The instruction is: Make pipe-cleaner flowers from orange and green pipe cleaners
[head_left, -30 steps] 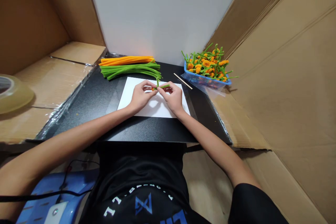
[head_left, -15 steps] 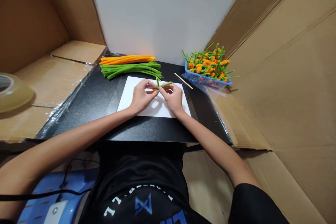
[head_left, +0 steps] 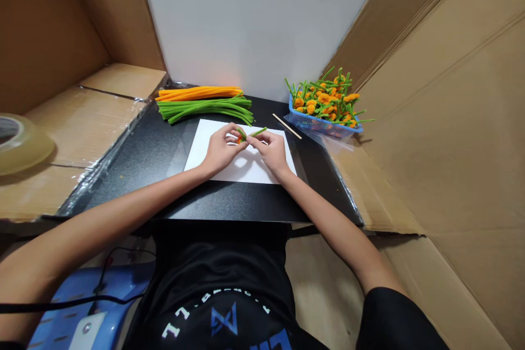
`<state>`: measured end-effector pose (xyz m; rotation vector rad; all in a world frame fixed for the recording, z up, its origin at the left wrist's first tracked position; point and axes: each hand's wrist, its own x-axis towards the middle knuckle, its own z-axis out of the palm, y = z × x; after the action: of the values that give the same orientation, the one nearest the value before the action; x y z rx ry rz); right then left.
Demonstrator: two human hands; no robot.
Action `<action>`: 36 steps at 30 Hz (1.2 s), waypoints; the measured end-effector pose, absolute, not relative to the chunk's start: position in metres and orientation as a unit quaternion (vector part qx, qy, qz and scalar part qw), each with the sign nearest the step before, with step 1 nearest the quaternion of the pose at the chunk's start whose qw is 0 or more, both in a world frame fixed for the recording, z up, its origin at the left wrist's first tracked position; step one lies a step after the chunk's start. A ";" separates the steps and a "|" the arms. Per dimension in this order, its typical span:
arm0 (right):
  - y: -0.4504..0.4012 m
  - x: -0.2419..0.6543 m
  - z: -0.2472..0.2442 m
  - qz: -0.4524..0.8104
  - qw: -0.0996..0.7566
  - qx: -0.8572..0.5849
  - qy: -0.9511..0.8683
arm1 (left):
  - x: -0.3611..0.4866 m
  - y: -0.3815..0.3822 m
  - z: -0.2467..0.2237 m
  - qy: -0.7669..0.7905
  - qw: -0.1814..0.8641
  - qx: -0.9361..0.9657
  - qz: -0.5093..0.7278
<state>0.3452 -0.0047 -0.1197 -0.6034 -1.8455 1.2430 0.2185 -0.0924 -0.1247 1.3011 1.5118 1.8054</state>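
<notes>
Both hands meet over a white sheet (head_left: 221,174) on the black table. Between their fingertips is a small pipe-cleaner piece (head_left: 258,132) with green ends sticking up and a bit of orange, partly hidden by the fingers. My left hand (head_left: 221,147) pinches it near the orange part. My right hand (head_left: 270,151) pinches it from the other side, thumb and forefinger closed on the green. Behind the hands lie a bundle of green pipe cleaners (head_left: 200,108) and a bundle of orange pipe cleaners (head_left: 197,93).
A blue basket (head_left: 324,124) full of orange and green pipe-cleaner pieces stands at the back right, a thin wooden stick (head_left: 286,126) beside it. Cardboard walls flank the black table (head_left: 135,175). A roll of clear tape (head_left: 35,145) sits at the far left.
The green end that stood upright between the hands now leans to the left. Both hands keep nearly the same place, with a slight shift of the fingers.
</notes>
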 end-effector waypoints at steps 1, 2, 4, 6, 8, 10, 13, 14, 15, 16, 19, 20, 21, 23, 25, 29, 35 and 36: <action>-0.004 0.345 -0.120 0.493 0.404 -0.241 -0.732 | 0.219 -0.093 -0.124 0.547 0.226 0.471 0.654; -0.003 0.346 -0.119 0.493 0.402 -0.242 -0.733 | 0.219 -0.093 -0.124 0.546 0.229 0.470 0.654; -0.002 0.346 -0.119 0.494 0.399 -0.243 -0.733 | 0.219 -0.094 -0.124 0.541 0.235 0.471 0.656; -0.002 0.346 -0.120 0.496 0.399 -0.241 -0.733 | 0.219 -0.094 -0.123 0.538 0.239 0.470 0.658; -0.002 0.346 -0.120 0.500 0.399 -0.237 -0.731 | 0.218 -0.093 -0.124 0.538 0.240 0.469 0.658; -0.002 0.345 -0.121 0.503 0.397 -0.237 -0.730 | 0.217 -0.093 -0.124 0.538 0.240 0.468 0.658; -0.002 0.346 -0.121 0.505 0.391 -0.246 -0.730 | 0.217 -0.092 -0.123 0.542 0.240 0.467 0.656; -0.002 0.346 -0.120 0.505 0.389 -0.247 -0.730 | 0.217 -0.092 -0.123 0.544 0.242 0.466 0.655; -0.001 0.346 -0.120 0.506 0.388 -0.247 -0.730 | 0.217 -0.092 -0.122 0.545 0.244 0.466 0.653; -0.001 0.346 -0.120 0.507 0.388 -0.246 -0.730 | 0.217 -0.092 -0.122 0.544 0.246 0.467 0.652; 0.001 0.347 -0.119 0.508 0.389 -0.242 -0.729 | 0.217 -0.093 -0.120 0.538 0.246 0.469 0.656; 0.001 0.347 -0.119 0.508 0.389 -0.241 -0.730 | 0.217 -0.092 -0.120 0.537 0.243 0.470 0.657; 0.001 0.347 -0.119 0.508 0.389 -0.241 -0.730 | 0.217 -0.092 -0.120 0.536 0.241 0.471 0.658; 0.001 0.348 -0.119 0.509 0.388 -0.241 -0.730 | 0.217 -0.092 -0.121 0.536 0.239 0.469 0.659; 0.001 0.348 -0.119 0.510 0.389 -0.241 -0.728 | 0.216 -0.092 -0.123 0.537 0.241 0.463 0.663; 0.002 0.348 -0.118 0.514 0.391 -0.236 -0.726 | 0.216 -0.092 -0.124 0.532 0.252 0.448 0.673; 0.004 0.351 -0.112 0.500 0.364 -0.206 -0.759 | 0.215 -0.093 -0.121 0.516 0.310 0.410 0.686; 0.004 0.352 -0.111 0.497 0.360 -0.203 -0.763 | 0.214 -0.092 -0.121 0.516 0.316 0.405 0.685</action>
<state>0.3517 0.0037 -0.1106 -0.5234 -1.9671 1.2821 0.2142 -0.0925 -0.1210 1.0670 1.3591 1.8042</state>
